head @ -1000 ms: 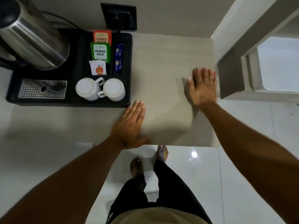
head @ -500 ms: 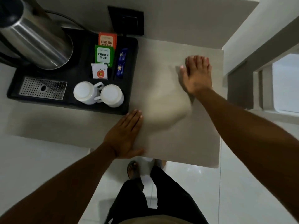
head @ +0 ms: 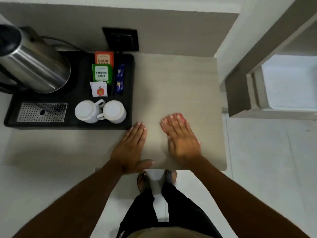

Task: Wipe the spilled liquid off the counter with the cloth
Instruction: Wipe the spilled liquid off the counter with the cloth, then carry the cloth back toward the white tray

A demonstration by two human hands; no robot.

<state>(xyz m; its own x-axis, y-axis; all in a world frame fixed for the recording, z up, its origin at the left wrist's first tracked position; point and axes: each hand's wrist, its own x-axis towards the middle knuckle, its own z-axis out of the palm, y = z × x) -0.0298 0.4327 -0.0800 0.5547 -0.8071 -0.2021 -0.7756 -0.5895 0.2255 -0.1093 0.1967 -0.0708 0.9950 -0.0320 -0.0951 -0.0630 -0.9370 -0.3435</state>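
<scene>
Both bare forearms reach forward from the lower corners and converge toward the middle. The left hand [head: 130,149] lies flat, palm down, fingers straight and together, thumb splayed out toward the right. The right hand [head: 181,137] sits just beside it, also palm down with fingers extended, its outline blurred.

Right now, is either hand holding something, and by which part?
Nothing is gripped. The left hand lies flat and empty on the counter. The right hand is flat too; something pinkish shows under its fingertips, too blurred to identify.
</scene>
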